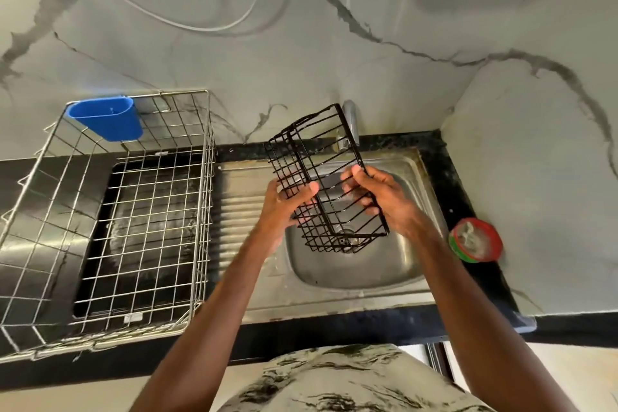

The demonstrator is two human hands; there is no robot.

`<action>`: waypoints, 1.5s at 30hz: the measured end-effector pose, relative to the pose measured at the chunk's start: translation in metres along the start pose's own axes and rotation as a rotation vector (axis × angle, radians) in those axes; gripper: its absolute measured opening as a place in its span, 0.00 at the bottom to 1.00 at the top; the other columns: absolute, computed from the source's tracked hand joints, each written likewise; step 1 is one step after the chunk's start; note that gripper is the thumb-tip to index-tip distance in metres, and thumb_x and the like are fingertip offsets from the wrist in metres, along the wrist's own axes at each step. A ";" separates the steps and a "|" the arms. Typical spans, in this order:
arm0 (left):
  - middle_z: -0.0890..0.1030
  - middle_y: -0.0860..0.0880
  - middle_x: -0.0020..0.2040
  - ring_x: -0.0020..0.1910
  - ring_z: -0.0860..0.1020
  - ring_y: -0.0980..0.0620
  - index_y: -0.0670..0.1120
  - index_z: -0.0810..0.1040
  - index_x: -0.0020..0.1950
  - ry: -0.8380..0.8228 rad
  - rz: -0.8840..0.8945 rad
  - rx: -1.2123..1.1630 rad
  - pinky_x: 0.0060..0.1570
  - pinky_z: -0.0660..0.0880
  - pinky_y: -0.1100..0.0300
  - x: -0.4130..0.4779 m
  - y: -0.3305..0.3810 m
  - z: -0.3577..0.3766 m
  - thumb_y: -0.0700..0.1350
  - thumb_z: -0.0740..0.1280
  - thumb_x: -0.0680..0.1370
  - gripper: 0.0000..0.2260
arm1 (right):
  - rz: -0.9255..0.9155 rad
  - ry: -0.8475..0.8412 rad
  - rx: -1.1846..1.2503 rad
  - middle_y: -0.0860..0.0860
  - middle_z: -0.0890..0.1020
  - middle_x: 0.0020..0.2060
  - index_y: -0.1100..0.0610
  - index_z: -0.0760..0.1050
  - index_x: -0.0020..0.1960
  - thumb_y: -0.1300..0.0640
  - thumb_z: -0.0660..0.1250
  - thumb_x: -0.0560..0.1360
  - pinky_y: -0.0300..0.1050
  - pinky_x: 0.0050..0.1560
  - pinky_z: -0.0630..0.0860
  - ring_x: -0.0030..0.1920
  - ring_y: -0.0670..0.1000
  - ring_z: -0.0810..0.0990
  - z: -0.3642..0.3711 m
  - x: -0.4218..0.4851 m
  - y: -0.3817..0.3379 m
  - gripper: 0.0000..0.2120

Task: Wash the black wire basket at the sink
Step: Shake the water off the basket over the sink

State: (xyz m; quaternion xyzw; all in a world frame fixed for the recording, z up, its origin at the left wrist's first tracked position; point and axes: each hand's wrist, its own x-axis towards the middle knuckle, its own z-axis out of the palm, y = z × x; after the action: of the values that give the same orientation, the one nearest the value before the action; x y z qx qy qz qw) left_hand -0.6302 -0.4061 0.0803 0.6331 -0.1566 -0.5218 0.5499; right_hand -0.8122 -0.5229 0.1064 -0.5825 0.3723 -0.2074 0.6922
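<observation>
The black wire basket (321, 157) is held tilted in the air above the steel sink (394, 264), its far end near the chrome tap (351, 124). My left hand (284, 204) grips its left side, thumb on the wires. My right hand (381, 194) grips the right rim, fingers curled round the wire. The drain shows through the basket's lower end. No water is seen running from the tap.
A large steel wire dish rack (140, 211) stands on the counter to the left, with a blue plastic cup (107, 120) hung on its back edge. A red and green round container (475, 239) sits on the black counter right of the sink. Marble wall behind.
</observation>
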 end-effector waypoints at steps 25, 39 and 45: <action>0.77 0.52 0.60 0.57 0.77 0.50 0.48 0.71 0.68 0.327 0.199 0.489 0.54 0.75 0.57 -0.007 -0.006 0.021 0.67 0.78 0.68 0.37 | -0.005 0.209 -0.549 0.46 0.79 0.56 0.50 0.65 0.71 0.41 0.79 0.68 0.30 0.42 0.71 0.50 0.38 0.77 0.022 0.000 0.027 0.39; 0.83 0.50 0.55 0.36 0.87 0.49 0.44 0.74 0.64 0.094 0.306 0.294 0.31 0.82 0.58 -0.032 0.044 -0.046 0.39 0.71 0.81 0.13 | -0.055 0.372 -0.419 0.49 0.79 0.66 0.47 0.65 0.76 0.35 0.68 0.76 0.41 0.57 0.74 0.64 0.49 0.78 0.070 -0.016 -0.001 0.34; 0.81 0.48 0.57 0.37 0.87 0.47 0.44 0.74 0.63 0.079 0.416 0.437 0.31 0.83 0.52 -0.051 0.055 -0.045 0.38 0.70 0.81 0.12 | -0.088 0.334 -0.352 0.48 0.79 0.63 0.48 0.74 0.66 0.43 0.69 0.78 0.50 0.59 0.78 0.63 0.50 0.79 0.099 -0.012 -0.012 0.19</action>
State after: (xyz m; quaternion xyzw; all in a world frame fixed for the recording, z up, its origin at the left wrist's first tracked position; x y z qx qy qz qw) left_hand -0.5928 -0.3625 0.1460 0.7106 -0.3701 -0.3267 0.5013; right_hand -0.7429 -0.4526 0.1253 -0.6673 0.4862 -0.2625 0.4994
